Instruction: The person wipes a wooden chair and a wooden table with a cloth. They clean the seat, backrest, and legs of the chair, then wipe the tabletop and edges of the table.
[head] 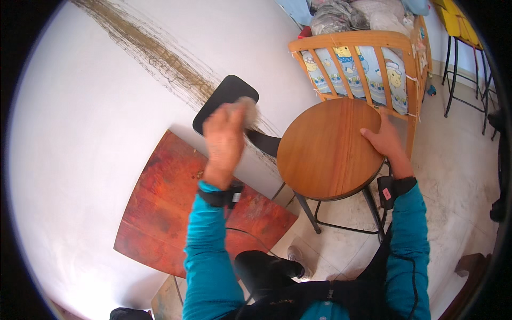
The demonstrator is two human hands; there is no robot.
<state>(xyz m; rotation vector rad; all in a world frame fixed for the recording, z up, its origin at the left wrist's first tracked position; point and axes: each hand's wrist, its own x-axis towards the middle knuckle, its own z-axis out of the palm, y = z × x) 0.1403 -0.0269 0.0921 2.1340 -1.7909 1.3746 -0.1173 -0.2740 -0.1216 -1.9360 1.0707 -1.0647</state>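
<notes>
A round wooden stool seat (330, 148) on black metal legs stands before me. My right hand (384, 136) grips its far-right edge, the thumb on top and the fingers at the rim. Left of the seat, a dark curved bracket (264, 143) runs to a black rounded panel (218, 102) that looks like the stool's backrest. My left hand (225, 142) is over this panel's right side, blurred, and holds a beige-grey cloth or pad (251, 114). The hand and cloth hide part of the panel; whether the cloth touches it is hard to tell.
A worn red tabletop (160, 208) lies below my left forearm. Against the white wall (80, 132), marked by a brown cracked streak (160, 56), stands a wooden crib (352, 40) holding plastic-wrapped bundles. A yellow-covered stool (460, 24) is at far right; a small blue toy (431, 90) lies nearby.
</notes>
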